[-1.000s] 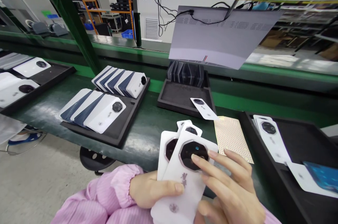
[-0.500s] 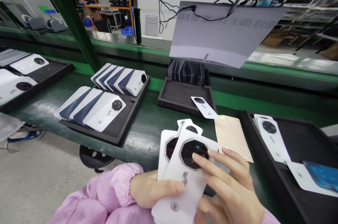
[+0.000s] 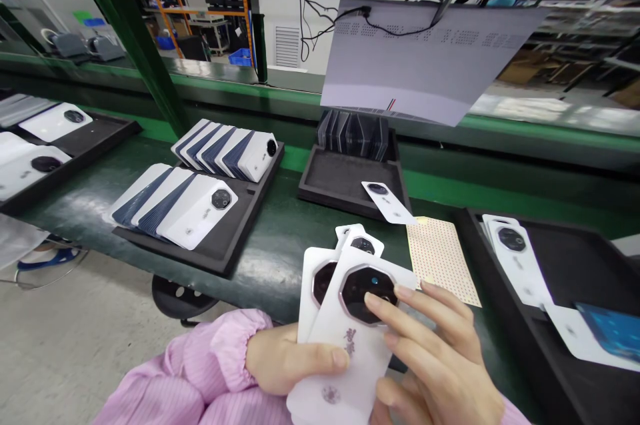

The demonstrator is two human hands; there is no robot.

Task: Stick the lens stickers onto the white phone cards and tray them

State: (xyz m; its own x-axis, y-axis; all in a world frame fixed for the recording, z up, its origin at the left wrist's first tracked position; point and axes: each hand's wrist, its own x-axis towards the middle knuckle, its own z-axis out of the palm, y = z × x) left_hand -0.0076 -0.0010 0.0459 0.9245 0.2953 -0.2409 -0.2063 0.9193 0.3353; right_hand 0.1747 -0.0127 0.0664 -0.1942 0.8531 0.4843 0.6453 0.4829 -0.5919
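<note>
My left hand [image 3: 295, 361] is closed round a fanned bunch of white phone back covers, its thumb pressed on the front one. That front phone back cover [image 3: 335, 361] has a black octagonal camera area with a silver rim, dark lettering and a round mark. Another back cover [image 3: 307, 285] shows behind it, and smaller ones stick out at the top. My right hand [image 3: 440, 351] grips the front cover's right side, with two outstretched fingertips on the camera area. Its lower fingers are partly hidden near the cover's edge.
Black trays with fanned white covers [image 3: 193, 211] stand at left. Ahead, a black tray [image 3: 345, 178] bears dark upright pieces and one slanted white cover [image 3: 387, 201]. A dotted yellowish sheet [image 3: 440, 258] lies beside the right tray [image 3: 570, 265]. A grey panel [image 3: 425, 65] hangs above.
Almost nothing differs. Both hands keep their places on the covers, and the view has shifted very slightly.
</note>
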